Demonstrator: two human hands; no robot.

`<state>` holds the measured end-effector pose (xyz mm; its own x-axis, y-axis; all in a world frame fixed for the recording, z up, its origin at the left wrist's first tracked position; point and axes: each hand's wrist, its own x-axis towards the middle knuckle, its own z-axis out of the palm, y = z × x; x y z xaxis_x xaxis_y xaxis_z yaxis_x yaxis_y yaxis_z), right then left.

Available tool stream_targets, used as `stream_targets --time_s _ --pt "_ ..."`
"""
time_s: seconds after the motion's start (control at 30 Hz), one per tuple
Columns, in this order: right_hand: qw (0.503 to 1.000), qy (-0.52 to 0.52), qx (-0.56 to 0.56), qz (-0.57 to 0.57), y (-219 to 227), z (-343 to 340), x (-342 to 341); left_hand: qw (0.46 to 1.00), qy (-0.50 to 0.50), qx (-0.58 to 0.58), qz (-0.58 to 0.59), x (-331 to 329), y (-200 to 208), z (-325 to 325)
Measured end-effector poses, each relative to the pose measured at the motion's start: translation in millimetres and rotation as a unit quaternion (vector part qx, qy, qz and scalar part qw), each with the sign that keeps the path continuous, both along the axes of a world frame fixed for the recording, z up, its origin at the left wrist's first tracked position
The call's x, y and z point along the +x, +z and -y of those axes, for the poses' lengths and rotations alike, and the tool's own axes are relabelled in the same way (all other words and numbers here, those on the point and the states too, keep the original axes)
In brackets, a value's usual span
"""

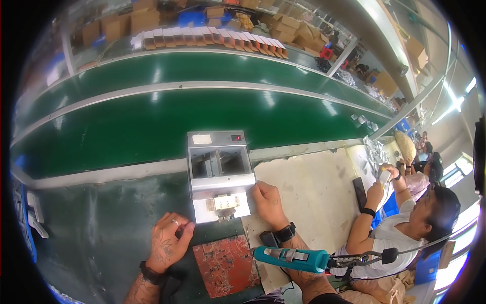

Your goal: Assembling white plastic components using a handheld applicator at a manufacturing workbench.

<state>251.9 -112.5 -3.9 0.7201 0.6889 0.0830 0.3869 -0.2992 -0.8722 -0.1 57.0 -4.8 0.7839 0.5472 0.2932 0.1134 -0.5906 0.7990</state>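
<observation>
The machine, a grey metal box unit, stands between and just beyond the two hands. Its long axis runs away from the person; the end with a small red-lit display points away, and the end with a pale block fixture faces the person.

Left hand: near and left of the machine's near end, apart from it, fingers bent, thumb forward; whether it grips anything cannot be determined. Right hand: fingers curled in, at the machine's right wall; contact or grip cannot be confirmed.

Containers: the machine's open-topped compartment is split by a metal divider; dark forms inside are unclear. Well beyond both hands, past the green belt, runs a row of pale-topped brown cartons, contents undetermined, with brown cardboard boxes behind.

Materials: a scuffed, flat, four-sided red plate lies between the forearms. Right of the right hand, a stained cream sheet with ragged edges covers the bench. A teal cylindrical driver hangs over the right forearm. Farther right, a co-worker holds a whitish object.
</observation>
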Motion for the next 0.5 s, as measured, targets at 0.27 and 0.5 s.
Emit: stream_targets --time_s 0.27,0.5 --pt "1.0 -0.001 0.003 -0.001 -0.7 0.0 0.4 1.0 0.001 0.002 0.008 0.8 0.0 0.5" --pt "1.0 -0.002 0.006 0.003 -1.6 -0.6 0.2 1.0 0.001 0.002 0.007 0.3 0.4 0.9"
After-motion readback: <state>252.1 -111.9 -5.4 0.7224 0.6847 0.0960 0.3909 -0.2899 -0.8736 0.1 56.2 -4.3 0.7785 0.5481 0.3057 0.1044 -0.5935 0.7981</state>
